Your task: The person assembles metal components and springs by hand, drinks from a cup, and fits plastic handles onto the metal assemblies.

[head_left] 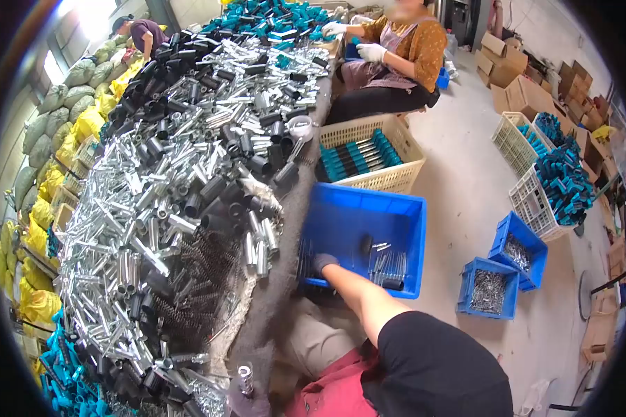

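My right hand point(325, 264), in a dark glove, reaches into a blue bin point(414, 240) beside the table edge. Its fingers are too small and dark to make out. Near it, thin metal rods stand at the bin's left side; more rods point(389, 264) and a black tube point(393, 284) lie at the right. At the bottom of the view my left hand point(247, 403), also gloved, is wrapped round a shiny metal part point(245, 380) that points upward. A large heap of silver tubes point(139, 201) lies on the table, with black springs point(195, 278) close to my left hand.
Beyond the bin stands a cream crate point(414, 156) of teal-handled parts. A co-worker point(396, 55) in white gloves sits past it; another person point(146, 35) is at the far left. Two small blue bins point(487, 309) point(535, 278) and cream crates point(535, 208) stand on the right floor.
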Demonstrator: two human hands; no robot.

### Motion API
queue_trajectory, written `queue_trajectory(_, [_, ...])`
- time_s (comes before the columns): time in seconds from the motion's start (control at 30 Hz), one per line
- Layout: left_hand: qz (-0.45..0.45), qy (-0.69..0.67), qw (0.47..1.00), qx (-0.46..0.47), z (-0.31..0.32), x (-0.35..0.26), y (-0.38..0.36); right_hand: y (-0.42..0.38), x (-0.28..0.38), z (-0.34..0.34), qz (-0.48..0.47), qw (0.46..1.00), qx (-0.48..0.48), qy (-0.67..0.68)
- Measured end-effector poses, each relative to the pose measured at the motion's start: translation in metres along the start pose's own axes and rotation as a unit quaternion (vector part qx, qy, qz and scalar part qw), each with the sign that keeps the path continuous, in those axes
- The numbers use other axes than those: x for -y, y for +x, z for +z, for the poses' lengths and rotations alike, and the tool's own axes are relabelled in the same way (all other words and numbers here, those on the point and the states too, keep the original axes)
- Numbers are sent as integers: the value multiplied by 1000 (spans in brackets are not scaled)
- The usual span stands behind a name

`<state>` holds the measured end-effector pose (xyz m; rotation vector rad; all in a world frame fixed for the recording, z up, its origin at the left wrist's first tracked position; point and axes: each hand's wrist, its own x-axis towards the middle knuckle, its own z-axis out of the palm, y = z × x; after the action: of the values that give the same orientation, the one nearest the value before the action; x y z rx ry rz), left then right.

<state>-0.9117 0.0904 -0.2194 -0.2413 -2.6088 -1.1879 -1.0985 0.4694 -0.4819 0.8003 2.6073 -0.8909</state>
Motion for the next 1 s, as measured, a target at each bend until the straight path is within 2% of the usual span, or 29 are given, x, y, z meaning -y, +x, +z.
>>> queue_trajectory(0.03, [9,-28,1000,-12,1,-3,2,6,-4,8,22,998,-49,17])
queue_trajectory(0.07, [107,15,992,-57,4,0,8,-9,1,-17,32,999,12,22])
queue_trajectory(0.1, [107,23,992,-59,2,-4,7,-33,13,-45,74,994,-24,78])
queue_trajectory(0.13, [26,-81,995,-47,-1,-9,3,-23,2,-43,70,984,-55,155])
queue_trajectory(0.17, [-53,-190,980,-38,-1,-12,1,-45,13,-66,88,966,-134,202])
queue_trajectory(0.23, [-79,-232,968,-46,2,-18,4,-55,3,-89,46,914,-160,370])
queue_trajectory(0.3, [-140,-301,942,-56,2,-23,6,-90,-5,-121,-105,888,-178,411])
queue_trajectory(0.37, [-150,-321,934,-49,-2,-31,3,-147,-3,-147,-206,839,-165,475])
queue_trajectory(0.43, [-237,-447,862,46,-4,-47,0,-220,25,-175,-177,819,-42,544])
queue_trajectory(0.47, [-239,-504,822,117,-1,-32,-4,-252,41,-179,-210,819,16,533])
queue_trajectory(0.5, [-237,-508,821,107,1,-38,-9,-284,60,-181,-242,816,77,519])
queue_trajectory(0.53, [-283,-560,768,126,5,-49,-16,-320,84,-192,-169,859,221,430])
queue_trajectory(0.57, [-324,-609,709,143,6,-56,-22,-326,87,-177,-365,795,317,367])
queue_trajectory(0.6, [-357,-648,641,205,-1,-53,-25,-337,100,-160,-465,741,382,297])
queue_trajectory(0.63, [-361,-651,640,194,-11,-64,-30,-348,115,-145,-554,669,442,224])
queue_trajectory(0.7, [-355,-585,694,222,-28,-85,-37,-361,134,-128,-571,655,460,182])
queue_trajectory(0.73, [-327,-520,740,274,-43,-74,-34,-367,142,-122,-589,644,468,144])
queue_trajectory(0.83, [-268,-345,867,241,-75,-79,-43,-362,163,-102,-651,668,360,12])
queue_trajectory(0.93, [-322,-375,855,156,-89,-54,-65,-372,201,-100,-662,634,395,65])
queue_trajectory(0.97, [-347,-320,878,78,-97,-61,-68,-374,212,-97,-667,618,403,104])
queue_trajectory(1.0, [-385,-312,867,46,-102,-57,-70,-374,224,-86,-615,609,470,172])
